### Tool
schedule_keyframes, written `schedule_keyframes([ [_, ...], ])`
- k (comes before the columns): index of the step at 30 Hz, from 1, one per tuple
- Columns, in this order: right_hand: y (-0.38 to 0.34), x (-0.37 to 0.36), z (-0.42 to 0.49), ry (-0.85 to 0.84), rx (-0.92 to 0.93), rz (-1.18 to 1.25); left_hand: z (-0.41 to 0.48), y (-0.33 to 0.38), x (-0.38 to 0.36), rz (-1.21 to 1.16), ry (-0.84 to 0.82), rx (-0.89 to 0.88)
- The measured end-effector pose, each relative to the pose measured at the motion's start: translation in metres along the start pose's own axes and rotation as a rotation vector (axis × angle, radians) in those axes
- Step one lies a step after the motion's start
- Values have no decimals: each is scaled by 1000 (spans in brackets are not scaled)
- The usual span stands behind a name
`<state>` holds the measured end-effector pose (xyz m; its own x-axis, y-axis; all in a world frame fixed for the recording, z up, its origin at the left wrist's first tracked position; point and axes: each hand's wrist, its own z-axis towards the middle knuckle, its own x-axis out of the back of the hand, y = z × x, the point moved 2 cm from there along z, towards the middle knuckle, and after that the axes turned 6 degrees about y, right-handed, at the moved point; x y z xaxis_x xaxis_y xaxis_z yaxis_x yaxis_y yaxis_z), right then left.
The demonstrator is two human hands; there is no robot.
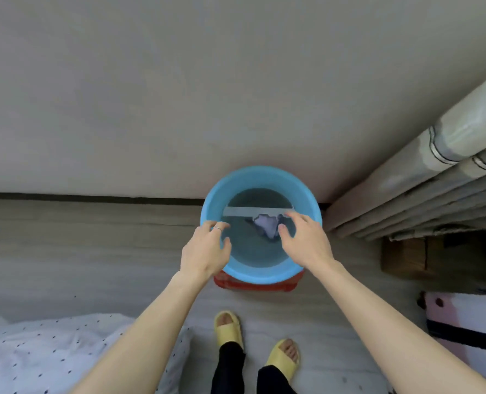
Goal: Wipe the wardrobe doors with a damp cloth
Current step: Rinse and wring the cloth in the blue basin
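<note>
Cloth (266,226), pale and crumpled, lies sunk in the water of the blue basin (260,172) at frame centre. Soaked, it will likely be limp, heavy and dripping, so it is best gathered at its bunched middle. Left hand (206,250) and right hand (304,241) are over the basin, fingers loose, holding nothing.

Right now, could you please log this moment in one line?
left hand: open above basin | right hand: open above basin | cloth: in basin, not held | basin: on red stool
</note>
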<state>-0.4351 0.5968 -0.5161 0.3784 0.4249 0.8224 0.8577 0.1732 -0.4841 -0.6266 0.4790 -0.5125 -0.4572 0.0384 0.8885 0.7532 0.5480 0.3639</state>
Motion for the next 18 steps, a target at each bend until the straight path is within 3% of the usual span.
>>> schedule_keyframes([
  [4, 23, -54, 55, -36, -235, 231, 51, -1, -48, -110, -130, 48],
  [9, 34, -106, 95, 29, -577, 420, 110, -8, -103, -355, -257, 270],
  [15, 15, -146, 111, 25, -566, 394, 139, -12, -132, -685, -427, 535],
  [18, 9, -149, 107, 10, -714, 749, 142, -10, -132, -889, -497, 650],
])
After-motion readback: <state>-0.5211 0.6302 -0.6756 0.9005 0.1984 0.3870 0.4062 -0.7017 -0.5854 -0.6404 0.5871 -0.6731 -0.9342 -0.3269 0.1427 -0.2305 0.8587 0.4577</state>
